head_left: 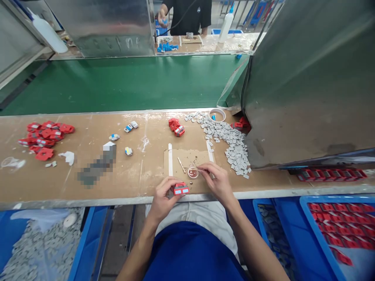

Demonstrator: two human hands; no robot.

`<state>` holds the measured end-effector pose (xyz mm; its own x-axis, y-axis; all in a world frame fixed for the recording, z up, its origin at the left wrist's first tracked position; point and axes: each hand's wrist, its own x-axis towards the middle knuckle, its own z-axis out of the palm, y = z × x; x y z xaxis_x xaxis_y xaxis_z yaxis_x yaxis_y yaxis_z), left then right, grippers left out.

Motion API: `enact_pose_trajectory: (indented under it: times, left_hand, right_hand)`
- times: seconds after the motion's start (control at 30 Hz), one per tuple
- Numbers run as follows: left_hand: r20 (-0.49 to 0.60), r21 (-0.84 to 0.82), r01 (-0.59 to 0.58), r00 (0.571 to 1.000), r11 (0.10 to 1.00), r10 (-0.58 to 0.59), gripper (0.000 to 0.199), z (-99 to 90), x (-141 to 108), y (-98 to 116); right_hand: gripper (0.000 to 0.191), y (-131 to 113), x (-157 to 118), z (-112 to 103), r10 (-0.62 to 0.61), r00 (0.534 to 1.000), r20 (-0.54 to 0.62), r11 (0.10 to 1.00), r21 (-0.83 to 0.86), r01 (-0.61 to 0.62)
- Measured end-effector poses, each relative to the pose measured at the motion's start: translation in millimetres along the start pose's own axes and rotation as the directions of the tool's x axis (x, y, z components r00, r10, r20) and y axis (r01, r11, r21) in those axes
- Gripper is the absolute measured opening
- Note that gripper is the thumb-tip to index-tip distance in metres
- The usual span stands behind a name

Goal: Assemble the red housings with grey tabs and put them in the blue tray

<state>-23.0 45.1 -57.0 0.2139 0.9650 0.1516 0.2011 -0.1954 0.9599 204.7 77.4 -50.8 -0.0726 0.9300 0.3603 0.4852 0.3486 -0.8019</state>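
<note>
My left hand [163, 198] grips a red toy car body [181, 189] with grey trim and two pale windows, near the bench's front edge. To its right, my right hand [216, 179] has thumb and forefinger pinched at the rim of a small round dish [193, 173]. A thin tool seems to be between those fingers, its tip over the dish, but it is too small to name. A thin white stick [181, 165] lies behind the dish on a cardboard sheet [197, 155] held by white tape strips. Two or so red car bodies [176, 127] sit further back.
Small grey plates [234, 146] spread at the right beside a tape roll [217, 115]. Red car bodies [45, 136] are heaped at the left. A metal panel [307, 86] bounds the right side. A blue tray [306, 212] holds rows of red pieces. Across the green belt [131, 84] stands another person.
</note>
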Motion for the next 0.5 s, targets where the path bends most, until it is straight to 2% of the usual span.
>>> enact_pose_trajectory:
  times: [0.1, 0.17, 0.3, 0.4, 0.5]
  left_hand:
    - [0.050, 0.017, -0.005, 0.999, 1.000, 0.004, 0.021, -1.9, 1, -5]
    - [0.051, 0.029, 0.038, 0.998, 0.999, -0.039, 0.022, -3.5, 1, -10]
    - [0.036, 0.045, 0.080, 0.996, 0.996, -0.081, 0.022, -4.8, 1, -16]
    - [0.045, 0.107, 0.038, 0.998, 0.994, -0.043, 0.018, -4.6, 3, -11]
    - [0.057, 0.149, -0.002, 0.998, 0.989, -0.006, 0.015, -3.9, 5, -6]
  right_hand:
    - [0.016, 0, -1, 6, -0.040, 0.995, -0.090, 0.999, 0.031, 0.043]
    - [0.015, -1, -4, 8, -0.016, 0.993, -0.120, 0.998, 0.065, 0.024]
    - [0.019, 3, -11, 7, 0.179, 0.973, -0.145, 0.978, 0.137, -0.160]
    - [0.028, 5, -15, 7, 0.347, 0.925, -0.153, 0.918, 0.258, -0.301]
    - [0.031, -1, -20, 8, 0.443, 0.881, -0.167, 0.847, 0.400, -0.350]
